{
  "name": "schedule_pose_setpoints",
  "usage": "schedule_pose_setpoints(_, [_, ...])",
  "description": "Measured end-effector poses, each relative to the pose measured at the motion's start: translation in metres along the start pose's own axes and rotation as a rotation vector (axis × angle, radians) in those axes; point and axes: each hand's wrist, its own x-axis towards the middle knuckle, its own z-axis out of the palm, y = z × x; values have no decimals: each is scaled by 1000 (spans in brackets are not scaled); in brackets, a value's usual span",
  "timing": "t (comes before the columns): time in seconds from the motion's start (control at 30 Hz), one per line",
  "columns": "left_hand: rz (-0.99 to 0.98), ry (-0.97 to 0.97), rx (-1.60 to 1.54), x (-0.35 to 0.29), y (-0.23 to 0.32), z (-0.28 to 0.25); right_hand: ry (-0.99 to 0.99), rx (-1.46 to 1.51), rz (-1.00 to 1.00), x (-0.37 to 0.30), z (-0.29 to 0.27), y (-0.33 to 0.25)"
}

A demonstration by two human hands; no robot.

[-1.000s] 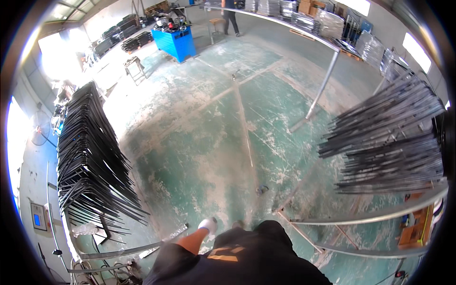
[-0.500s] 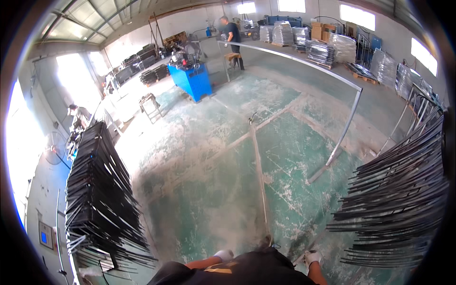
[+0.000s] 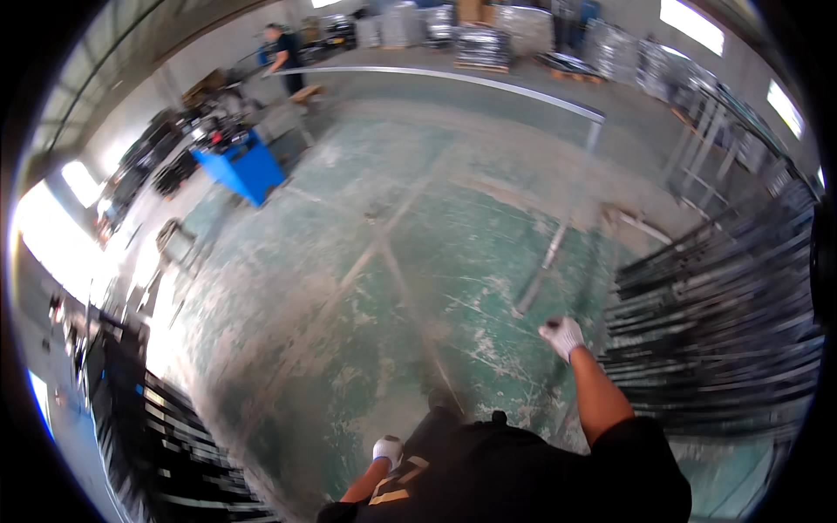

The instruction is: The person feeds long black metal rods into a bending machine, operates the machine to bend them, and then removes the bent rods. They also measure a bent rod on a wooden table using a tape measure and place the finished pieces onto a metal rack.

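My right hand (image 3: pixel 562 336), in a white glove with darker fingertips, is held out in front over the green floor. Its fingers are curled closed and nothing shows in them. My left hand (image 3: pixel 389 448), gloved the same way, hangs low beside my dark shirt, fingers curled, with no object visible in it. Nearest to the right hand are a rack of long black bars (image 3: pixel 711 322) on the right and the foot of a silver metal frame (image 3: pixel 551 248). Neither hand touches them. The picture is somewhat blurred.
Another stack of black bars (image 3: pixel 187 444) stands at the lower left. Farther off are a blue machine cabinet (image 3: pixel 244 170), a small stool (image 3: pixel 177 244) and a person in dark clothes (image 3: pixel 283 57). Wrapped pallets (image 3: pixel 482 48) line the back wall. The scuffed green floor (image 3: pixel 349 305) lies between.
The view has turned to the right, so the blue cabinet and silver frame sit farther left. My right hand has swung forward and up from beside my body; the left stays low.
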Motion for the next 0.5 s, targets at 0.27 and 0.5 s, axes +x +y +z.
schedule_pose_setpoints(0.27, [-82, 114, -473, 149, 16, -54, 257, 207, 222, 159, -108, 0])
schedule_pose_setpoints(0.5, [-556, 325, -1057, 206, 46, -146, 395, 380, 64, 377, -189, 54])
